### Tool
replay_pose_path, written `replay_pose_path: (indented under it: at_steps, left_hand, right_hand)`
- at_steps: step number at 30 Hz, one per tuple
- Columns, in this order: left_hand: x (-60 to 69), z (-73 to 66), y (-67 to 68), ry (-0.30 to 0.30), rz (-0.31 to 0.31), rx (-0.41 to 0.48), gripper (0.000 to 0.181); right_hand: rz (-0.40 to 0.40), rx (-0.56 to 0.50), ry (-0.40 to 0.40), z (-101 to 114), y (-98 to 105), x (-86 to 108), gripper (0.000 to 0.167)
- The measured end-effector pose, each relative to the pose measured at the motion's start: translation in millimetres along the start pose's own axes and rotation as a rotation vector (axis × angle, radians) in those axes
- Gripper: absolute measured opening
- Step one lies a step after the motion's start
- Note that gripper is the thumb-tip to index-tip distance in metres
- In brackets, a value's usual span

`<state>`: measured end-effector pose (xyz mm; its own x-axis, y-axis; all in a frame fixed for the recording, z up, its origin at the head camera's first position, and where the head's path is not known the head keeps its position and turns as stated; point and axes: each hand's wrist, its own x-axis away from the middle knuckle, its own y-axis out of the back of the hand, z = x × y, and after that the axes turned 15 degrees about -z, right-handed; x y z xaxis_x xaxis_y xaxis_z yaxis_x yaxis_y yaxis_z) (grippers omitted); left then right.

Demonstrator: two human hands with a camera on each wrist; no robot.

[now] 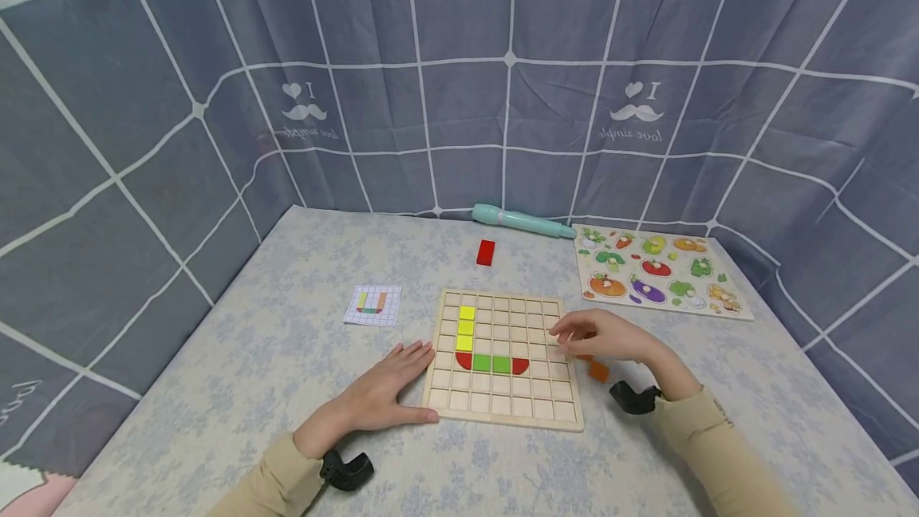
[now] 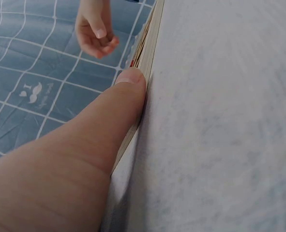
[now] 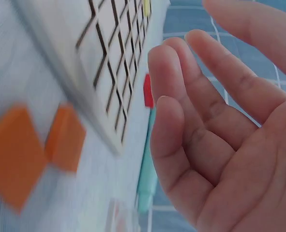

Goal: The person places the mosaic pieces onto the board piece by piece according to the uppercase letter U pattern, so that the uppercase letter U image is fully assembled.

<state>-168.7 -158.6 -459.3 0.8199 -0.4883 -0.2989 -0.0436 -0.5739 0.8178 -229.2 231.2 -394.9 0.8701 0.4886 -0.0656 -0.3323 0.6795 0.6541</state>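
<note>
A wooden grid board (image 1: 502, 409) lies on the table, with yellow squares (image 1: 466, 327) in a column, green squares (image 1: 491, 363) below, and a red curved piece (image 1: 520, 366) at each end of the green row. My left hand (image 1: 380, 393) rests beside the board's left edge, fingers spread. In the left wrist view its thumb (image 2: 118, 101) touches the board's side. Over the board's right edge hovers my right hand (image 1: 610, 336); the right wrist view shows its fingers loosely bent with nothing between them. Under it, orange blocks (image 3: 65, 140) lie beside the board, partly hidden in the head view.
Left of the board lies a pattern card (image 1: 372, 305) with a printed coloured figure. Beyond the board are a red block (image 1: 486, 253) and a teal pen-like stick (image 1: 524, 222). A vegetable puzzle board (image 1: 660, 270) lies back right. A grid-patterned curtain (image 1: 459, 102) hangs behind.
</note>
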Motion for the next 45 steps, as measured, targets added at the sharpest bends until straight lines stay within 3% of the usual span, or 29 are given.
replay_pose_path:
  at_steps: [8, 18, 25, 35, 45]
  left_hand:
    - [0.1, 1.2, -0.5, -0.009, -0.005, 0.003, 0.093]
    - [-0.6, 1.4, -1.1, -0.008, -0.003, 0.003, 0.094]
    - [-0.4, 0.8, -0.2, 0.001, 0.002, -0.003, 0.095]
    - [0.3, 1.7, -1.0, -0.014, -0.007, 0.005, 0.093]
    - [0.2, 2.2, -0.9, -0.007, -0.005, 0.004, 0.093]
  right_hand:
    - [-0.122, 0.001, 0.000, -17, 16, 21.4, 0.033]
    - [-0.233, 0.061, -0.037, -38, 9, 30.7, 0.031]
    - [-0.256, 0.095, -0.057, -44, 2, 29.1, 0.030]
    - [-0.277, 0.112, -0.160, -47, -6, 26.4, 0.030]
    - [-0.311, 0.153, -0.132, -47, -14, 25.0, 0.031]
